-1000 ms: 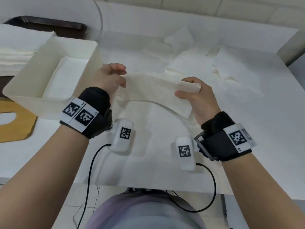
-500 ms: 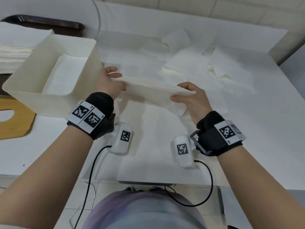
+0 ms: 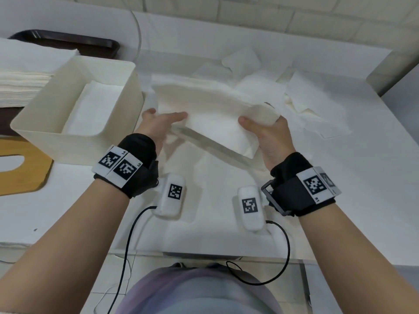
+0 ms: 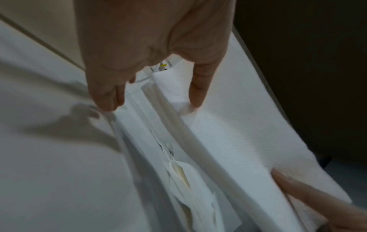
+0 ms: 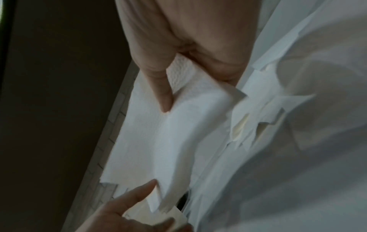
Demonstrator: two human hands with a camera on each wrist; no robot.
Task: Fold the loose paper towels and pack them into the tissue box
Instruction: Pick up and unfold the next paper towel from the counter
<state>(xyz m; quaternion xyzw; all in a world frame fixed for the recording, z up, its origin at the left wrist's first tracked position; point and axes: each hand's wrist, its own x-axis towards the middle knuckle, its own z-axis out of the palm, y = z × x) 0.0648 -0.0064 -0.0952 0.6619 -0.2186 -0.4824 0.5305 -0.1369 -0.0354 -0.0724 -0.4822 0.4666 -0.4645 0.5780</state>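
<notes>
Towel (image 3: 213,114) held above the table (image 3: 340,177), right hand (image 3: 269,137) pinching one end, left hand (image 3: 158,125) touching it with straight fingers (box (image 3: 74,141) at nine o'clock).

The left wrist band (image 3: 120,166) tags read "L4" and "L5"; nothing else is legible.

lab-like workroom: white table (image 3: 340,177), tiled wall (image 3: 294,14), tagged wristbands (image 3: 120,167).

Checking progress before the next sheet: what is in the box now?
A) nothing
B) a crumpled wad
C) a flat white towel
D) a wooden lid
C: a flat towel lies on the floor of the box, left of the hands.
</notes>
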